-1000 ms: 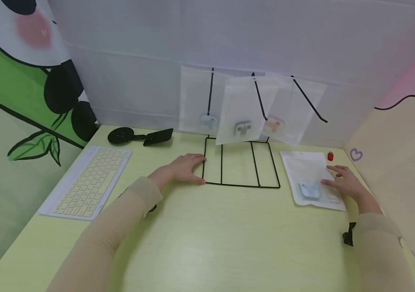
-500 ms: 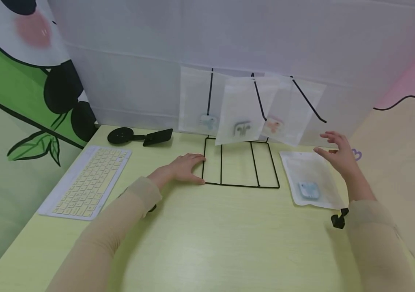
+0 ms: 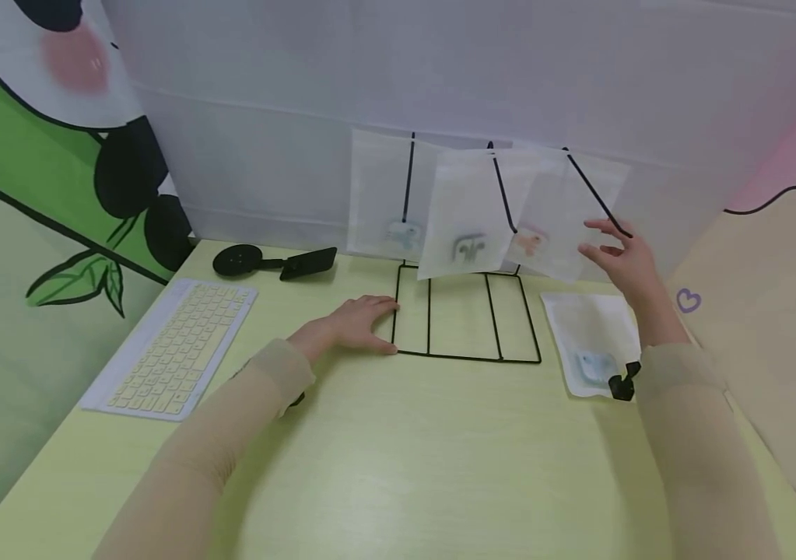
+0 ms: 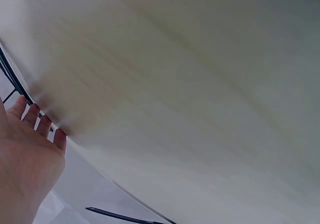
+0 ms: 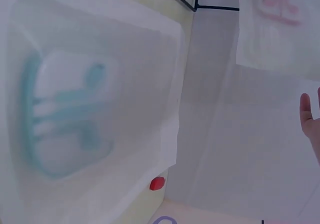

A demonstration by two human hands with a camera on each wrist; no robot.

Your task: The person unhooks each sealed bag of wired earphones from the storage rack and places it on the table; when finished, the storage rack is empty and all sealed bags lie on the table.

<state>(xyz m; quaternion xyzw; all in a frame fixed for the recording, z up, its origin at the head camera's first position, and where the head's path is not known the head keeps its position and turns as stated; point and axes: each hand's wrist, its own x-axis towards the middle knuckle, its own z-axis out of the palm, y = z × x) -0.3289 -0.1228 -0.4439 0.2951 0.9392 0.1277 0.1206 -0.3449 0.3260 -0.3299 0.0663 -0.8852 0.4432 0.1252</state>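
Note:
My left hand (image 3: 352,324) rests at the left side of a black wire rack's base (image 3: 468,357), thumb and fingers spread along its bar. On the rack's hooks hang three white translucent pouches: left (image 3: 376,194), middle (image 3: 464,202) and right (image 3: 559,210). Each shows earphones faintly inside. My right hand (image 3: 632,264) is raised beside the right pouch, near the tip of the right hook (image 3: 597,193), its fingers slightly bent and holding nothing visible. Contact with the hook cannot be told. Below it, another pouch (image 3: 587,319) with blue earphones lies on the table.
A white keyboard (image 3: 170,350) lies at the table's left. Behind it is a black stand (image 3: 237,260) with a round base and flat plate. A small red object (image 5: 157,183) sits beyond the lying pouch. A pale cloth wall (image 3: 264,155) closes the back.
My right hand has lifted off the pouch on the table and moved up and left to the right hook. My left hand stays at the rack's base.

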